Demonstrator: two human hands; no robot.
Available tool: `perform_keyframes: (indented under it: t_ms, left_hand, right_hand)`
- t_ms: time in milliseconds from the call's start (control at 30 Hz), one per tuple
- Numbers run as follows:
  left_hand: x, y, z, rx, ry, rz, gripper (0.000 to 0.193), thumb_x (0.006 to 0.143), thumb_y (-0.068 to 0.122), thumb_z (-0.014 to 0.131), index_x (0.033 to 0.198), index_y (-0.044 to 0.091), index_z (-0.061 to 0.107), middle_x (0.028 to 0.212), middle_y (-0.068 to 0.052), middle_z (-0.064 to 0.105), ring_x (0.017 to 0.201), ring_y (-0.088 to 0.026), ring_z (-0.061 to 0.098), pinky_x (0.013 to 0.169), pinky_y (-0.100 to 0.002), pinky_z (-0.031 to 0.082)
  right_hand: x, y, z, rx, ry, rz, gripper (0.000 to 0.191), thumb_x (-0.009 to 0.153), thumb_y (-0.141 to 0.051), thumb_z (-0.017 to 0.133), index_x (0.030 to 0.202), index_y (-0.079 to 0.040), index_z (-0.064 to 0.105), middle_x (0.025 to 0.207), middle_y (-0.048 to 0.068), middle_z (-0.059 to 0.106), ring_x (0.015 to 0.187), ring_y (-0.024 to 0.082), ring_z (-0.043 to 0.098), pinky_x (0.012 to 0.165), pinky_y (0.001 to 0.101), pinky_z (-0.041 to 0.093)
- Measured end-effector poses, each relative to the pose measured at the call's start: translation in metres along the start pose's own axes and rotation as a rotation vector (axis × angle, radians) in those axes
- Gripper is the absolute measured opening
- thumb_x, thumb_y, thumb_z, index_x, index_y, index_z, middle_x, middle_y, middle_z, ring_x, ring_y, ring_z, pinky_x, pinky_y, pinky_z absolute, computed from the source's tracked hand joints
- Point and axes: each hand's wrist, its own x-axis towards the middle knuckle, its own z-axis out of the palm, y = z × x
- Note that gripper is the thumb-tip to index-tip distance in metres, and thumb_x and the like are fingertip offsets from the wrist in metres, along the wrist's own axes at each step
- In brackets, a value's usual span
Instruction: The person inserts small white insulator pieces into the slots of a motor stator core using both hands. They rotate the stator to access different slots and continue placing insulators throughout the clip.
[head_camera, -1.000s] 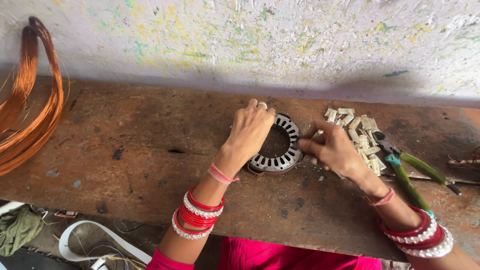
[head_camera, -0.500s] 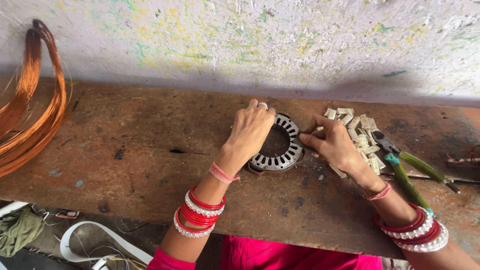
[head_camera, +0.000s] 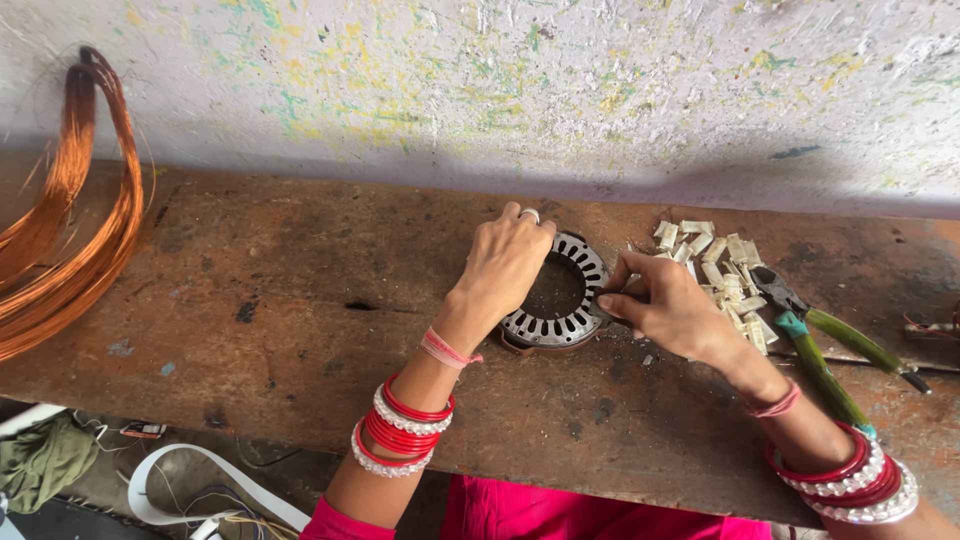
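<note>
**Working the slotted ring mid-bench, both hands on it**

Sitting along the wall: long wooden bench (head_camera: 300, 330), worn and stained, running 9 to 3 across the view. Spattered wall (head_camera: 500, 90) at 12.

Hanging at 9–10: big hank of copper wire (head_camera: 70, 230), well apart from the hands.

Lying flat near bench centre: slotted metal stator ring (head_camera: 560, 305), bore facing up, no long axis to speak of, slots radiating all round.

Left hand (head_camera: 505, 265) is draping over the ring's 9–11 rim, fingers curled down onto it, pinning it flat. Closed on the rim, not wide.

Right hand (head_camera: 665, 305) is coming in from 3, fingertips pinched narrow right at the ring's 3–4 edge. Something small seems to be between the tips; can't tell what. This is the hand nearer the slots on that side, and the ring is lying just toward 9 from it.

Lying at 1–2 of the right hand: heap of small pale paper slips (head_camera: 725, 275), just beside the knuckles.

Lying at 3–4: green-handled pliers (head_camera: 820, 345), handles running toward 4–5, partly under the right wrist line, touching nothing else.

Nothing is standing between right fingertips and the ring rim; the left hand is covering only the far-left slots.
</note>
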Motion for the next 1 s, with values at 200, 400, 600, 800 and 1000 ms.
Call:
perform_keyframes:
  t_ms: [200, 400, 600, 800, 1000]
  left_hand:
    - [-0.001, -0.003, -0.003, -0.118, 0.01, -0.02, 0.022, 0.084, -0.006, 0.069, 0.105, -0.003, 0.075, 0.097, -0.023, 0.071, 0.093, -0.031, 0.067, 0.074, -0.045, 0.059]
    - [-0.003, -0.001, -0.015, -0.177, -0.004, -0.036, 0.021, 0.078, 0.0, 0.077, 0.099, -0.002, 0.076, 0.097, -0.02, 0.072, 0.098, -0.032, 0.067, 0.077, -0.048, 0.057]
    - [-0.003, -0.002, -0.017, -0.197, -0.066, -0.051, 0.03, 0.075, 0.006, 0.08, 0.104, 0.0, 0.076, 0.098, -0.02, 0.072, 0.099, -0.034, 0.066, 0.077, -0.048, 0.058]
    - [-0.005, -0.001, -0.015, -0.158, -0.001, -0.044, 0.023, 0.082, 0.001, 0.078, 0.105, 0.001, 0.077, 0.1, -0.018, 0.072, 0.097, -0.029, 0.068, 0.079, -0.047, 0.058]
    - [-0.004, -0.004, -0.012, -0.22, -0.064, -0.058, 0.037, 0.075, 0.008, 0.082, 0.11, 0.0, 0.075, 0.098, -0.021, 0.071, 0.096, -0.032, 0.066, 0.078, -0.047, 0.057]
  right_hand:
    - [-0.003, -0.007, 0.016, -0.15, 0.322, -0.273, 0.014, 0.086, -0.01, 0.076, 0.086, 0.0, 0.066, 0.057, 0.007, 0.066, 0.044, 0.011, 0.055, 0.045, 0.0295, 0.041]
    - [-0.002, -0.003, 0.012, -0.046, 0.183, -0.12, 0.014, 0.085, -0.012, 0.076, 0.085, -0.002, 0.067, 0.056, 0.007, 0.07, 0.046, 0.013, 0.054, 0.045, 0.0331, 0.04]
    - [0.0, 0.0, 0.012, -0.104, 0.132, -0.093, 0.014, 0.086, -0.014, 0.078, 0.084, -0.003, 0.07, 0.054, 0.011, 0.061, 0.047, 0.013, 0.045, 0.044, 0.0337, 0.033]
    - [0.002, 0.001, 0.009, -0.071, 0.178, -0.11, 0.011, 0.085, -0.011, 0.077, 0.082, -0.003, 0.069, 0.053, 0.006, 0.062, 0.045, 0.011, 0.046, 0.042, 0.0317, 0.034]
    - [0.001, -0.001, 0.01, 0.036, 0.036, -0.015, 0.01, 0.085, -0.01, 0.076, 0.083, -0.002, 0.069, 0.054, 0.004, 0.069, 0.046, 0.01, 0.047, 0.043, 0.031, 0.033]
